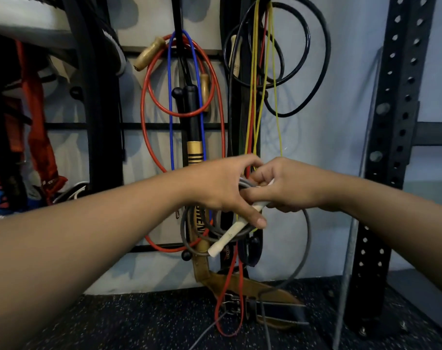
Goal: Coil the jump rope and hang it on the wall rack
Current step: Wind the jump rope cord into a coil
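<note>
Here, both hands [252,188] grip grey jump rope [307,238], coils below

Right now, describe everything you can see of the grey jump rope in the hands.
The grey jump rope is a thin, smooth cord that looks like plastic or rubber, with a white handle. Several loops are gathered between the left hand and the right hand, which both grip the bundle in front of the wall rack. The handle slants down to the left under the left thumb. One large loop hangs below, and a loose length trails onto the floor.
</note>
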### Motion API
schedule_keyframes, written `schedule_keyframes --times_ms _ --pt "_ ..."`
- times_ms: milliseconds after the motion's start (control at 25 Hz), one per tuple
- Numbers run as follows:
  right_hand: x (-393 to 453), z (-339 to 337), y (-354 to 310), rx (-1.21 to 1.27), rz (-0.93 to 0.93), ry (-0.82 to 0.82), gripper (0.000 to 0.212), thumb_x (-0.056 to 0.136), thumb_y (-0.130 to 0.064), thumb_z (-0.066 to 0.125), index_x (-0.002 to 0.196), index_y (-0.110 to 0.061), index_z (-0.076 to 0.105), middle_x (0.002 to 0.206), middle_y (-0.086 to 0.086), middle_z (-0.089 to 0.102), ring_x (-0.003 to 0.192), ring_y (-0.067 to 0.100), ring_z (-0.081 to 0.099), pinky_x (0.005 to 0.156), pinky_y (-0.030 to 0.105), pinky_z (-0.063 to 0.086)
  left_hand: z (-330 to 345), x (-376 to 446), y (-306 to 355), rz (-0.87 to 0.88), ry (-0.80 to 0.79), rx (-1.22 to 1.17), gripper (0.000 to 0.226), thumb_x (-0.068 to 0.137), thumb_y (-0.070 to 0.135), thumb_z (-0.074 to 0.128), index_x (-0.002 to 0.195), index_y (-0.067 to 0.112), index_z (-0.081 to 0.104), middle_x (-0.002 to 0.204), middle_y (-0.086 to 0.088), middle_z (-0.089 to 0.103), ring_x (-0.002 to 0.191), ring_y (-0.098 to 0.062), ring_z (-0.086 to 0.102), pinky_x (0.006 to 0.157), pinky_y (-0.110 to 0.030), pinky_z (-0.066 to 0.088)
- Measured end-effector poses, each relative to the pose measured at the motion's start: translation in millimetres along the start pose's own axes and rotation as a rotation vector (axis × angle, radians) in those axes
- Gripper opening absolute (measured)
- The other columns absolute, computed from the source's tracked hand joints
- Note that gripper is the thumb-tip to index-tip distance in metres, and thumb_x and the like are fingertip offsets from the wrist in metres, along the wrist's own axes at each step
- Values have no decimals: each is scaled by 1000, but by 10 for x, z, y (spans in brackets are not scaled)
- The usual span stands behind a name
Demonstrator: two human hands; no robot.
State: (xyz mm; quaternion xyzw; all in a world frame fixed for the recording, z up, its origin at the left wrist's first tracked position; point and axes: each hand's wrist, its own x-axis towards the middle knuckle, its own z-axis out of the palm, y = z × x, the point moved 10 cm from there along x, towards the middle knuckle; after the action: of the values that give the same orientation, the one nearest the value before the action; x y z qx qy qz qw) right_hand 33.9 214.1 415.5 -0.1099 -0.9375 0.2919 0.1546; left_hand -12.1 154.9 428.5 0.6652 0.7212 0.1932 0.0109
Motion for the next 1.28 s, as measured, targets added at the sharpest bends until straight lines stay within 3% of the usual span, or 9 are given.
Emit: schedule_keyframes --times_ms 200,400,520,640,720,800,960,1120,1280 --pt "-95 53 87 209 65 -49 34 91 -21 76 103 -17 45 51 0 41 41 14 26 40 25 20 148 -17 -176 -112 6 -92 62 63 50 92 116 27 70 103 7 73 98 -13 66 89 -35 53" --pt "-247 -143 134 346 30 35 59 83 -66 62 114 -15 62 60 8 48 41 19 36 44 28 29 153 -87 -234 -77 52 -397 39 67 49 90 96 25 82 85 -15 73 78 -24 65 74 -31 44" --pt "-302 -323 339 498 86 179 67 85 -75 48 93 -14 73 56 6 40 42 22 38 45 28 36 97 -136 -337 -117 232 -799 21 74 38 88 86 22 82 59 0 56 47 -8 42 50 -23 33" --pt "-306 -297 409 663 62 270 68 90 -74 44 85 -12 71 60 7 46 49 25 43 50 32 40 128 -168 -431 -123 505 -1225 15 78 31 86 83 18 81 72 -6 52 39 -5 32 39 -20 29" --pt "-298 -124 365 736 13 290 69 85 -78 44 94 -15 72 72 6 59 60 29 53 58 36 46 196 -201 -569 -192 698 -1478 20 78 33 86 85 17 76 82 -10 57 38 -6 32 38 -19 32" --pt "-281 112 312 784 2 322 70 82 -80 46 100 -17 72 77 7 61 63 23 56 61 38 47 294 -255 -655 -284 859 -1655 23 79 36 85 86 19 71 64 -5 49 40 -8 31 40 -20 37" --pt "-283 308 278 949 50 589 54 94 -66 51 94 -15 71 55 1 57 42 12 49 39 22 35 446 -318 -631 -351 1039 -1761 24 83 39 81 90 19 71 51 3 44 39 -10 42 46 -26 52" --pt "-283 257 291 1054 55 688 42 101 -48 54 84 -11 67 52 0 64 34 5 55 35 14 39 501 -330 -664 -350 924 -1696 25 83 41 80 95 20 76 82 -4 70 75 -17 66 84 -43 64" --pt "-221 8 305 812 11 697 38 101 -43 57 79 -13 62 49 -1 52 33 4 42 35 14 32 534 -456 -712 -323 579 -1588 26 79 32 77 99 15 77 91 -6 81 85 -19 77 87 -40 59"
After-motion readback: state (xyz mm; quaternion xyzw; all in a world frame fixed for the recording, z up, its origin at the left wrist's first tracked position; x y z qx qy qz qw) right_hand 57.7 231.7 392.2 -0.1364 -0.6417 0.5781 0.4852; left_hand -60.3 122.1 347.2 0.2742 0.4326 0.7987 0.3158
